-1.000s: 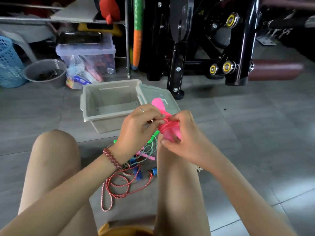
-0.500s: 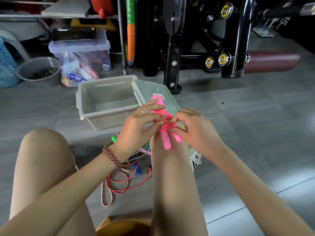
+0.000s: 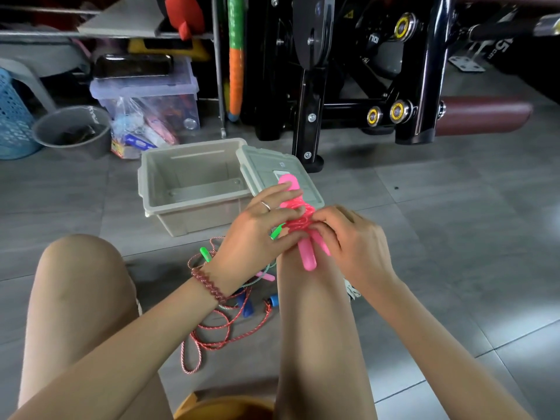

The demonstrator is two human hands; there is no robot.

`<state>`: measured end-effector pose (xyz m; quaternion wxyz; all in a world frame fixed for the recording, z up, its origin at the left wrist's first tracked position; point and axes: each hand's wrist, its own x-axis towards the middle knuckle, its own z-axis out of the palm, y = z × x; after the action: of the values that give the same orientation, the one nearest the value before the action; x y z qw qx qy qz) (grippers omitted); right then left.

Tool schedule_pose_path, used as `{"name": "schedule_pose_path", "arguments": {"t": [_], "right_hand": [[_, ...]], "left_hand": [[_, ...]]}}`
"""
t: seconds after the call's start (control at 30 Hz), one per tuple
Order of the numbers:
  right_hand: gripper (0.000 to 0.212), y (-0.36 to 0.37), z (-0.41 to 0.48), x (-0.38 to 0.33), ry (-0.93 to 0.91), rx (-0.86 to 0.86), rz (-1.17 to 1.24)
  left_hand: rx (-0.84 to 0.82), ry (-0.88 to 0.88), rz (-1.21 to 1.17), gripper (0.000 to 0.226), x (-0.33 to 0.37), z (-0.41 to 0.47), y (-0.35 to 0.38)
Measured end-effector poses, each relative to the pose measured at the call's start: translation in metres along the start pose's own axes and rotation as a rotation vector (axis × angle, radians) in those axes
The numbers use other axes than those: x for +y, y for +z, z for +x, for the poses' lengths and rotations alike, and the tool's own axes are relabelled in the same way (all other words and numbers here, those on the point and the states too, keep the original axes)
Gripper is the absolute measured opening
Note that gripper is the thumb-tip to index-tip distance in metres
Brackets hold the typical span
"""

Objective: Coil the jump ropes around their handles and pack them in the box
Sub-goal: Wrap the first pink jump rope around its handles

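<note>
A pink jump rope (image 3: 300, 219) is wound around its two pink handles, held upright above my right knee. My left hand (image 3: 257, 225) pinches the coil from the left and my right hand (image 3: 348, 237) grips it from the right. Just beyond them on the floor stands the open grey box (image 3: 194, 207), nothing inside it, its lid (image 3: 272, 168) leaning at its right side. Between my knees lie loose ropes: a red-and-white cord (image 3: 218, 331) with blue handles (image 3: 247, 307), and a pale cord with green handles (image 3: 205, 254).
A black exercise machine (image 3: 309, 86) with a dark red pad (image 3: 485, 116) stands behind the box. At the back left are a clear storage bin (image 3: 148, 95), a grey bucket (image 3: 72, 128) and a blue basket (image 3: 12, 122). My bare knees flank the rope pile.
The pink bundle has turned upright, with the handles now pointing down below my fingers. Both hands stay on it, shifted slightly toward the box.
</note>
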<state>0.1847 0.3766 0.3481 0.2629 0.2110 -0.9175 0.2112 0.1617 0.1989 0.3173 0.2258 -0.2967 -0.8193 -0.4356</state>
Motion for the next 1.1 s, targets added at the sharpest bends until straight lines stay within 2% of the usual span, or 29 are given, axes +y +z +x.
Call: {"name": "schedule_pose_path", "arguments": {"t": [0.17, 0.37, 0.5, 0.67, 0.83, 0.93, 1.1], "right_hand": [[0.025, 0.003, 0.001, 0.005, -0.043, 0.106, -0.049], [0.02, -0.002, 0.007, -0.001, 0.043, -0.028, 0.054], [0.021, -0.002, 0.009, -0.003, 0.08, -0.04, 0.091], [0.019, 0.004, 0.009, -0.003, 0.096, 0.021, 0.099], [0.022, 0.008, 0.006, -0.004, 0.053, 0.13, 0.0], [0.024, 0.01, 0.007, -0.006, 0.084, 0.124, -0.017], [0.013, 0.009, 0.006, -0.007, 0.243, 0.029, 0.181]], "left_hand": [[0.017, -0.031, 0.097, 0.024, 0.012, 0.004, 0.005], [-0.011, 0.0, 0.177, 0.027, 0.003, 0.003, 0.0], [-0.022, 0.016, 0.188, 0.028, 0.0, 0.001, -0.004], [0.031, 0.009, 0.111, 0.024, 0.001, 0.004, 0.0], [0.036, -0.009, 0.02, 0.02, 0.007, 0.01, -0.002], [0.03, -0.041, -0.033, 0.018, 0.009, 0.012, -0.004], [0.031, -0.17, -0.203, 0.017, 0.008, 0.014, -0.006]]}}
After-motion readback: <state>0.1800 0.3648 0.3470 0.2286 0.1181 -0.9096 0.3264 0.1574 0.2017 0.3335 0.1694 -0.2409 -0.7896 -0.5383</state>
